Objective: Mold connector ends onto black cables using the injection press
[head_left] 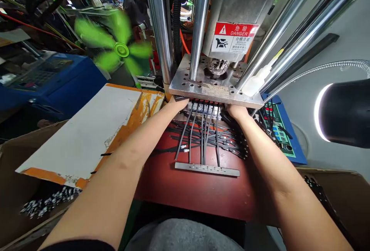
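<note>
Right now, the left hand (179,104) and the right hand (235,111) reach up to the front edge of a steel plate (202,87). The plate is part of a big press (239,12). The fingers go out of sight there, so I cannot tell if the hands are gripping something or are open.

Black cables (184,135) lie on a red table (185,191) between the hands. They run from under the plate down to a flat metal strip (207,169). More black cables lie in a pile below them.

A red and white danger sign (234,37) is on the press. To the left are a white and orange board (83,135) and a green fan (121,49). To the right are a green and blue board (277,131) and a black lamp (343,112). A person (128,2) stands far behind the fan.
</note>
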Motion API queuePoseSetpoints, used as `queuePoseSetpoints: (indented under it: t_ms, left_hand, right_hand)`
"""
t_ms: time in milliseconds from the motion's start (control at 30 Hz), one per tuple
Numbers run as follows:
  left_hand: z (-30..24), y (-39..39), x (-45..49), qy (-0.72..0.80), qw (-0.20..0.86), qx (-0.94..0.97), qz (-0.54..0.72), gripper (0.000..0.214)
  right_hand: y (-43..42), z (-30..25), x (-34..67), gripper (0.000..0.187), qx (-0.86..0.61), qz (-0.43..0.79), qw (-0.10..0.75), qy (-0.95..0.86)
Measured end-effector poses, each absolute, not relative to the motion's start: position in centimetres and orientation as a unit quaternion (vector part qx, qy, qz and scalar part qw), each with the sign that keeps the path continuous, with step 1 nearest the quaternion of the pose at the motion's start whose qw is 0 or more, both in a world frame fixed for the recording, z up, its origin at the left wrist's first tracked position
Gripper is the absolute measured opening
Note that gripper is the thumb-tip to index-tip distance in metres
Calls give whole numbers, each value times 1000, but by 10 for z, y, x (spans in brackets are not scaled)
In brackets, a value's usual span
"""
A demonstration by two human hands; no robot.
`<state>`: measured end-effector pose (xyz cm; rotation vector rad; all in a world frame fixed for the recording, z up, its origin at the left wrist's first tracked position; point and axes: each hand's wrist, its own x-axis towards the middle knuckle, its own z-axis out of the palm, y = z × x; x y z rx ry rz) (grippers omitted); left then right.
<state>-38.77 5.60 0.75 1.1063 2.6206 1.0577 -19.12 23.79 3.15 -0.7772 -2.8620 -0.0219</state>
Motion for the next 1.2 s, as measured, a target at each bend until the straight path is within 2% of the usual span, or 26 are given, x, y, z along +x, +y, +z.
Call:
queuePoseSetpoints:
  t_ms: [100, 200, 367, 500, 667, 833, 900, 967, 1000, 1033, 1067, 1100, 1133, 1167, 1200]
  left_hand:
    - [15, 54, -366, 840, 64, 464, 273, 35]
    - [18, 57, -336, 821, 41, 527, 214, 40]
    - [14, 64, -302, 834, -16, 528, 161, 49]
    - [13, 66, -296, 837, -27, 529, 135, 50]
    - [11, 70, -296, 844, -24, 522, 123, 52]
    - [27, 75, -303, 845, 30, 524, 103, 60]
    - [41, 48, -301, 835, 44, 535, 124, 74]
    - [51, -9, -292, 806, 50, 551, 211, 78]
    - [52, -48, -285, 781, 68, 556, 278, 73]
    - [49, -91, -276, 740, 133, 569, 333, 62]
    - [43, -134, -265, 693, 230, 584, 355, 51]
    - [33, -175, -253, 642, 333, 600, 342, 43]
    - [21, -211, -239, 596, 410, 613, 315, 37]
    - [6, -239, -224, 596, 452, 592, 301, 32]
    - [-10, -258, -208, 645, 456, 533, 303, 25]
  right_hand:
    - [209, 28, -192, 47, -250, -14, 72, -965]
    - [179, 23, -197, 46, -226, -28, 78, -971]
    - [160, 18, -201, 52, -195, -106, 101, -970]
    - [161, 18, -198, 48, -210, -90, 82, -970]
    - [165, 15, -201, 51, -213, -72, 91, -970]
    - [167, 42, -201, 53, -241, 14, 12, -970]
    - [147, 61, -168, 56, -219, 76, 34, -972]
    - [114, 75, -106, 54, -146, 169, 86, -971]
    - [94, 77, -67, 47, -98, 240, 67, -963]
    - [75, 74, -26, 40, -74, 304, 4, -950]
    - [58, 67, 13, 34, -25, 343, -93, -935]
    - [44, 55, 49, 30, -19, 360, -165, -918]
    - [34, 41, 79, 28, -35, 366, -200, -908]
    - [28, 26, 102, 27, -87, 360, -176, -912]
    - [25, 11, 117, 27, -143, 336, -112, -924]
